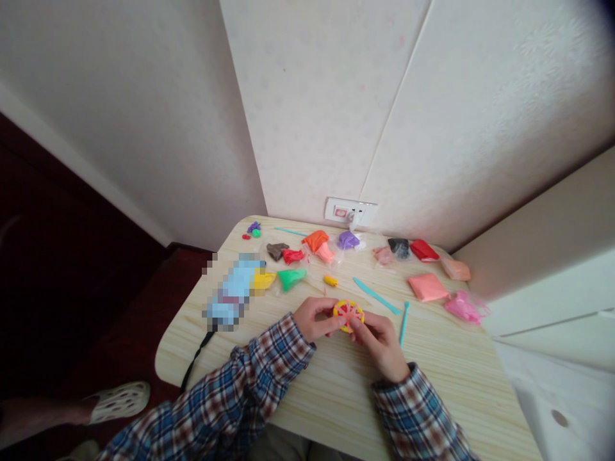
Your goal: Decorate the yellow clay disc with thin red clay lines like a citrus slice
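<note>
The pale wooden table (pixel 336 390) spreads under and beyond my hands. Left of my left hand lies a light-blue thing (pixel 233 294), too blurred to make out. My left hand (pixel 314 318) and right hand (pixel 382 342) meet, both pinching one piece. Beyond them sit packets, like the coral packet (pixel 427 287) past my right hand and the green packet (pixel 291 278) past my left, probably set out there for working room within reach. The turquoise blade (pixel 376 296) and turquoise rod (pixel 404 323) lie just by my right hand, handy, I judge. Between my fingertips is the yellow-rimmed round piece (pixel 349 314), thumbs in front, likely to steady it without squashing. Just ahead lies a yellow lump (pixel 330 280).
</note>
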Demonstrator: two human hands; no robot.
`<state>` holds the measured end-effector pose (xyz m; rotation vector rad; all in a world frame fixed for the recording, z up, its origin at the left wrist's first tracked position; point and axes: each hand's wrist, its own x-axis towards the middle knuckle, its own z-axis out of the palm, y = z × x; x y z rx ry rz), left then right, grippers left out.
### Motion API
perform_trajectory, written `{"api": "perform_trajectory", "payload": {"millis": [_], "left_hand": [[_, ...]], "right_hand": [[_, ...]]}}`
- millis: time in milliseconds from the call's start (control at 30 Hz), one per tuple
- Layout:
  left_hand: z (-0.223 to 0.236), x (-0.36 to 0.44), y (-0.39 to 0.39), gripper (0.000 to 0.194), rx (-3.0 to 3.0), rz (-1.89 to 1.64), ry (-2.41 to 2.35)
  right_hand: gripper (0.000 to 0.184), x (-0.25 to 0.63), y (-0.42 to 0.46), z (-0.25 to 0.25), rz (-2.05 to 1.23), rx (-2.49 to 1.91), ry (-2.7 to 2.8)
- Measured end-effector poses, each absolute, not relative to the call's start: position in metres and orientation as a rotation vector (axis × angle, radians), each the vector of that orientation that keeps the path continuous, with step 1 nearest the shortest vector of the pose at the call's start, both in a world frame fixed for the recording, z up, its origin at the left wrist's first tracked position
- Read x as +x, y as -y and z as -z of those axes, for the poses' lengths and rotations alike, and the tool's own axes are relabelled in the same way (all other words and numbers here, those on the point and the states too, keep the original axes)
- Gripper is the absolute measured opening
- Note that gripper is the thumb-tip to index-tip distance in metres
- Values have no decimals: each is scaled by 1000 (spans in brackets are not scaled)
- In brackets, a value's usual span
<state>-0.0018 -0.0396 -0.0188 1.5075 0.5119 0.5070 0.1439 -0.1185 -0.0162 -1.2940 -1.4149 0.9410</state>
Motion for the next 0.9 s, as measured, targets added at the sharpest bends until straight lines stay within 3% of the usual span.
{"api": "perform_trajectory", "payload": {"millis": [700, 900], "left_hand": [[6, -5, 40, 33, 1888, -552, -576], [4, -6, 41, 35, 1849, -553, -582]], "right_hand": [[47, 146, 118, 16, -950, -1316, 1362], [49, 148, 120, 16, -944, -1320, 1393]]}}
